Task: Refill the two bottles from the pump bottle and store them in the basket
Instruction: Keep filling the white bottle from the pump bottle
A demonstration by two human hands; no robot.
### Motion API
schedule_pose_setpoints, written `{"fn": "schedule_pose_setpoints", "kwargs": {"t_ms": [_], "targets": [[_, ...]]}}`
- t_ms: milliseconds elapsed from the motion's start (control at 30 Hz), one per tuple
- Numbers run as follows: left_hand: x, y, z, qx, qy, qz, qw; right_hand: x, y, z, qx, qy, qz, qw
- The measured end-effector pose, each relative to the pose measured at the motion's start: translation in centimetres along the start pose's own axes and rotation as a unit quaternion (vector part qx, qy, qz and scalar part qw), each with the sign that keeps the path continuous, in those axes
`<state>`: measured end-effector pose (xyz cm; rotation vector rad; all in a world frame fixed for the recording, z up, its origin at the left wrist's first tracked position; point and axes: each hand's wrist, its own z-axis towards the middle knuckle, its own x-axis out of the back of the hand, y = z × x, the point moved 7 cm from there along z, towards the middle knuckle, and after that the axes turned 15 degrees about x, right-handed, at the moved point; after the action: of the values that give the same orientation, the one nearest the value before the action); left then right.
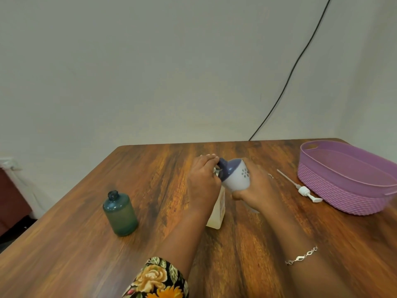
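Evidently early: right hand (pixel 255 188) grips the tilted white bottle (pixel 236 177). Left hand (pixel 202 179) is at its dark cap above the pump bottle (pixel 218 209), grip unclear. Pump (pixel 305 190) lies on the surface. Green bottle (pixel 120 214) stands uncapped. Neither is in the basket (pixel 335 190); storing remains.

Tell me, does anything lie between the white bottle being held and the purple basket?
Yes. A detached pump head with its tube lies flat on the table between the right hand gripping the white bottle and the basket, close to the basket's wall. Carried above it, the bottle would probably clear.
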<state>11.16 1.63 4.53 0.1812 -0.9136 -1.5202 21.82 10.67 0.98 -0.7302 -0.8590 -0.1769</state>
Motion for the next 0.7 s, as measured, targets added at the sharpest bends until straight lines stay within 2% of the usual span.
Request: {"fn": "schedule_pose_setpoints", "kwargs": {"t_ms": [167,333,700], "targets": [[-0.1,0.0,0.1,-0.006,-0.001,0.015,1.000,0.2,0.1,0.0,-0.001,-0.015,-0.015,1.000],[0.7,0.6,1.3,0.023,0.001,-0.007,1.000,0.2,0.0,0.1,-0.004,0.005,0.027,1.000],[0.3,0.4,0.8,0.001,-0.001,0.013,1.000,0.0,0.1,0.0,-0.003,-0.008,0.009,1.000]]}}
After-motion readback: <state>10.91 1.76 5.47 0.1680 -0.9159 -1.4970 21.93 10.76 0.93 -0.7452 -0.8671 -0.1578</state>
